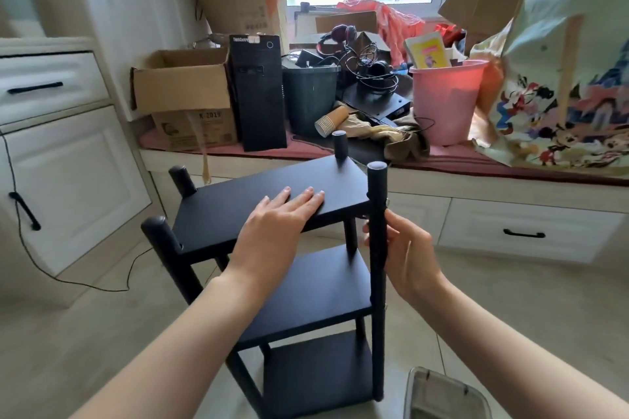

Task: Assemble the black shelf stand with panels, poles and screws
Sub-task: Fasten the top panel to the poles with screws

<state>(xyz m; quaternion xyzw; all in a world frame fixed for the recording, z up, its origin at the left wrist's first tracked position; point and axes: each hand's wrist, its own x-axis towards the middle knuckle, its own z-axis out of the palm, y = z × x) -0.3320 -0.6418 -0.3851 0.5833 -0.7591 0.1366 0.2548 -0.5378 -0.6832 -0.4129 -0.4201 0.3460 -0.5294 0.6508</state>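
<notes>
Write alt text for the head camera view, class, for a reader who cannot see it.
A person's left hand presses flat on the top panel of a black three-tier shelf stand, while the right hand grips its near right pole. Behind, a window seat holds cardboard boxes, a pink bucket and cables.
</notes>
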